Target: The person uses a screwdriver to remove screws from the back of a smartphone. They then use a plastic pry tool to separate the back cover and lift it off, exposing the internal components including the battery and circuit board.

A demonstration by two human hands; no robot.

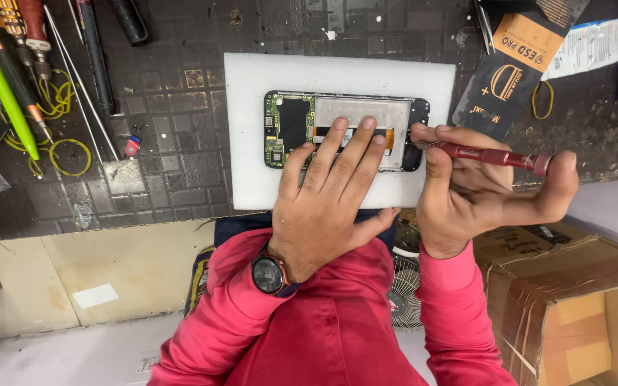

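Left hand (323, 193) lies spread on the opened phone (345, 129); right hand (481, 193) pinches a red screwdriver (491, 155) beside it.

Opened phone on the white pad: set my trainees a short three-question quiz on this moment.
1. True or false: the left hand lies flat on the phone.
2. What does the right hand hold? A) tweezers B) red screwdriver C) brush
3. What lies under the phone?

Key: 1 true. 2 B, its tip at the phone's right end. 3 The white foam pad.
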